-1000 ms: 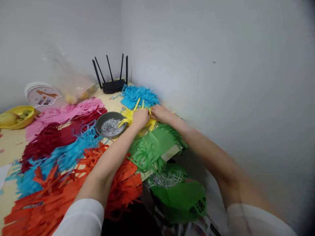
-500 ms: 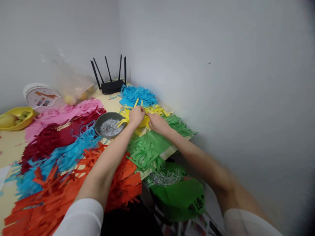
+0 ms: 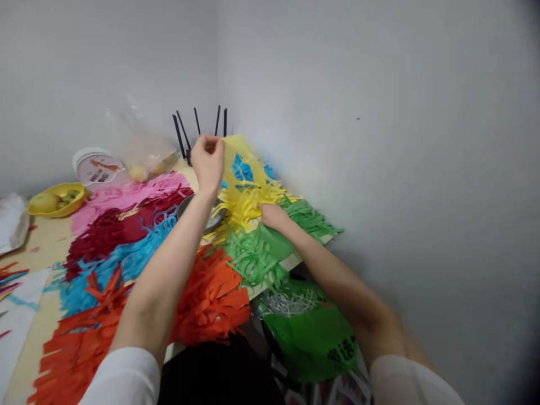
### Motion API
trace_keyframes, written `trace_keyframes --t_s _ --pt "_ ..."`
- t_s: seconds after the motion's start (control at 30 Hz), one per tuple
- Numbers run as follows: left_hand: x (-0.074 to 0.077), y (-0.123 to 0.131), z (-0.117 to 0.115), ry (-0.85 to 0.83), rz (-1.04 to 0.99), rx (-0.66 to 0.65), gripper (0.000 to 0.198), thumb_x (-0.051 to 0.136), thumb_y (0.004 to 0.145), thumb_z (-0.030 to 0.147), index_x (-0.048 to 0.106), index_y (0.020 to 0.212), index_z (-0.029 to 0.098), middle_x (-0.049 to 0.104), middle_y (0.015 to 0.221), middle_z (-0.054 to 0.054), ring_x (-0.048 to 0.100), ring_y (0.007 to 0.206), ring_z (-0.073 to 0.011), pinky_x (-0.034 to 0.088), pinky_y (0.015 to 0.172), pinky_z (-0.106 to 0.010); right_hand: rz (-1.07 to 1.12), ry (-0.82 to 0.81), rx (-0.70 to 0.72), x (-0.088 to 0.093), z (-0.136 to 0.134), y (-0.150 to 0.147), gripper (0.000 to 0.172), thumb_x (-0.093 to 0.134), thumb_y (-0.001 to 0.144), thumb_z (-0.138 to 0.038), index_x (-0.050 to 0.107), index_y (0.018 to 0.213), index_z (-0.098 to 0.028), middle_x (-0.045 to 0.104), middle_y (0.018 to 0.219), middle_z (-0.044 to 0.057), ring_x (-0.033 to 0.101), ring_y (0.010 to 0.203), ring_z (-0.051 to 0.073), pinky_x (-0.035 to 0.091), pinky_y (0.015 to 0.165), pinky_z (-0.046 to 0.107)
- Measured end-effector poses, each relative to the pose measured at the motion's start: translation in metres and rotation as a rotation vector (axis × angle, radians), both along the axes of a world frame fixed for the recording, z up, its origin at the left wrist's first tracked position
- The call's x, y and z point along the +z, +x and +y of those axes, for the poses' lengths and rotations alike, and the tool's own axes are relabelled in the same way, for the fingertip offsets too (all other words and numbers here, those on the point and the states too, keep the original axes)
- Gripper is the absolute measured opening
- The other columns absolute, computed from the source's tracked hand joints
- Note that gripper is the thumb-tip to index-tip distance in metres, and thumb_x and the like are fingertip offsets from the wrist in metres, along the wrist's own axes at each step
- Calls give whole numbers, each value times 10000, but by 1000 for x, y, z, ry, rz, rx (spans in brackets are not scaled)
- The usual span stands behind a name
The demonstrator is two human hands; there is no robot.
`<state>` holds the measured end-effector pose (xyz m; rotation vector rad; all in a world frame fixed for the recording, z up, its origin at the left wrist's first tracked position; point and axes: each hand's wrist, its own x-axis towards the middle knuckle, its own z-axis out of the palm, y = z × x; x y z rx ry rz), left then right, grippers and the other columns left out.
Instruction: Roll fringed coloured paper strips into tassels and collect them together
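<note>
My left hand [image 3: 208, 162], raised in front of the router, pinches the corner of a thin yellow paper sheet [image 3: 238, 147] whose lower edge is cut into fringe. Blue fringed paper [image 3: 242, 169] shows behind that sheet. Lower and to the right, my right hand [image 3: 274, 216] is closed at the edge of the yellow strips [image 3: 244, 208]; its fingertips are partly hidden, so what it grips is unclear. Green fringed paper [image 3: 253, 259] lies just below it. A grey bowl [image 3: 215, 220], partly covered by my left forearm, stands beside the yellow strips.
Orange [image 3: 215, 298], dark red [image 3: 101, 233] and pink [image 3: 135, 194] fringed papers spread over the table. A black router's antennas [image 3: 180, 135], a plastic bag [image 3: 147, 152] and a yellow fruit bowl [image 3: 57, 208] are at the back. A green bag [image 3: 312, 337] hangs below the table edge, right.
My left hand has risen up and to the left, lifting the yellow sheet away from the table. My right hand has moved slightly right and down, apart from the left. The view has shifted.
</note>
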<state>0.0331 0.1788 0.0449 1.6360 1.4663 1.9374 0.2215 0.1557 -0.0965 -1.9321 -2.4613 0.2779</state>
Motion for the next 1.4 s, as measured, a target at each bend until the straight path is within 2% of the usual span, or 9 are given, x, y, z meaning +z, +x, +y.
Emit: trace_keyframes --t_s 0.13,0.23,0.37,0.47,0.57,0.67,0.9,1.07,1.4 --pt "43 -78 -38 137 -45 70 100 628 891 146 580 821 199 662 791 15 625 776 -123 522 725 -242 91 35 -39 16 -3 11 288 600 974 -337 647 1191 -152 690 1146 88 682 971 192 569 875 396" --pt "49 -130 -100 226 137 149 136 670 903 254 573 841 180 674 816 15 626 772 -122 549 778 -290 153 147 -87 41 -27 16 277 503 983 -239 709 1108 -103 747 1034 139 715 944 252 545 876 389" --pt "23 -151 -193 125 407 253 92 643 889 269 619 875 181 733 906 -7 680 861 -160 543 826 -299 488 552 4 89 -100 -16 302 441 996 -320 698 1068 -179 761 964 119 714 868 266 544 801 379" --pt "-3 -146 -246 -8 524 280 42 603 890 216 640 883 197 760 961 -31 701 902 -175 532 840 -303 773 834 505 121 -165 -74 238 579 952 -328 657 1157 -237 748 1072 103 677 1025 272 512 946 422" --pt "-21 -147 -287 -101 623 188 83 568 920 224 651 923 218 764 996 -51 698 957 -191 529 883 -329 684 716 823 131 -201 -136 434 612 930 -327 574 1334 -173 640 1347 155 534 1296 318 415 1099 493" --pt "-31 -157 -317 -159 649 124 120 542 931 225 658 962 225 760 997 -55 690 973 -193 526 905 -329 487 565 830 125 -205 -174 291 546 913 -170 669 1175 -136 719 1165 159 610 1138 316 409 1068 490" --pt "-33 -184 -336 -376 451 -27 219 504 899 254 701 962 181 749 925 -40 674 837 -173 514 802 -272 424 319 856 146 -212 -171 128 575 886 -247 688 913 -193 724 838 59 633 747 198 406 657 272" --pt "-38 -196 -338 -519 231 -233 276 495 849 309 711 932 159 710 850 -15 625 755 -163 514 698 -256 578 152 797 152 -212 -161 145 610 870 -325 674 884 -196 703 759 15 607 660 164 402 616 244" --pt "-38 -193 -350 -506 -58 -281 236 619 788 373 670 910 177 667 801 -12 600 699 -144 496 642 -236 1054 -121 608 125 -227 -150 244 636 876 -410 723 907 -184 730 845 21 650 731 181 490 636 265"
